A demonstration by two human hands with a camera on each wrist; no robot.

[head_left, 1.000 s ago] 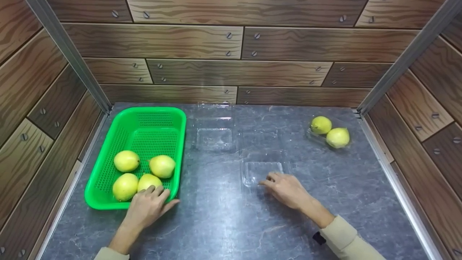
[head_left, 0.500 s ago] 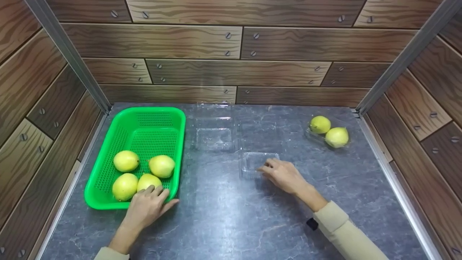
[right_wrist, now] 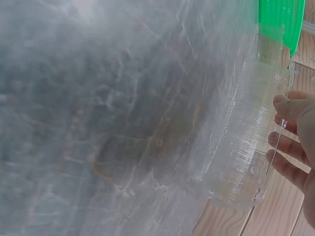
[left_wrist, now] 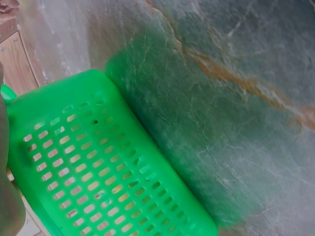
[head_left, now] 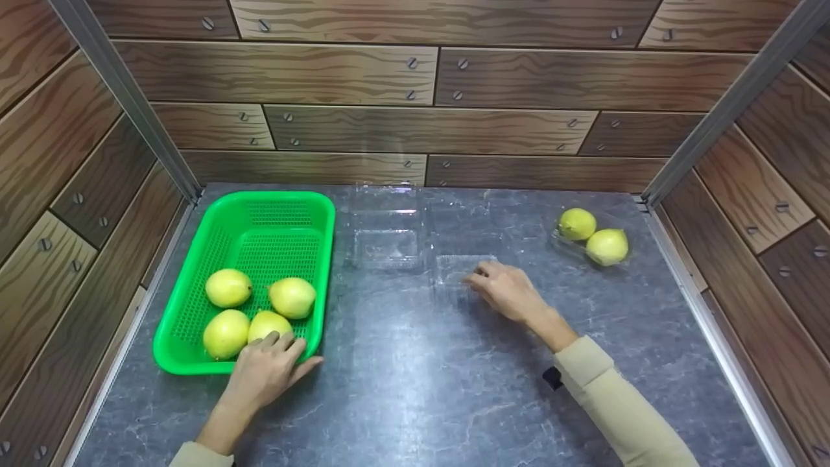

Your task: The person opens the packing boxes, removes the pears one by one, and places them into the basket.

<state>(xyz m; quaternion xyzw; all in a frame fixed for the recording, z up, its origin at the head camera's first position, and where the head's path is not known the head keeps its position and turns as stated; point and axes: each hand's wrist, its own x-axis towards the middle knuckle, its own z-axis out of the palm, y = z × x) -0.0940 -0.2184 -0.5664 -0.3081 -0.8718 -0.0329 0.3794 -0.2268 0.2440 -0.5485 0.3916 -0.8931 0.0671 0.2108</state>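
My right hand (head_left: pixel 506 290) pinches the near right rim of a clear plastic clamshell container (head_left: pixel 454 267), its lid lying back behind it. The right wrist view shows thumb and fingers at the edge of this container (right_wrist: pixel 241 142). My left hand (head_left: pixel 264 371) rests on the near right corner of a green perforated basket (head_left: pixel 194 240), fingers over the rim by a yellow-green pear (head_left: pixel 266 322) and thumb spread outside. Three other pears (head_left: pixel 227 334) lie in the basket's near half. Most of that hand is out of the left wrist view, where the basket wall (left_wrist: pixel 88 157) shows.
A second clear clamshell (head_left: pixel 386 246) stands opened between the basket and the held container. At the back right, two pears (head_left: pixel 607 247) sit in another clear container. Wood-patterned walls (head_left: pixel 415 130) and metal rails close in the grey table (head_left: pixel 389 402).
My right hand has slid the clear container away from me, toward the back of the table. My left hand stays on the basket corner; the pears have not moved.
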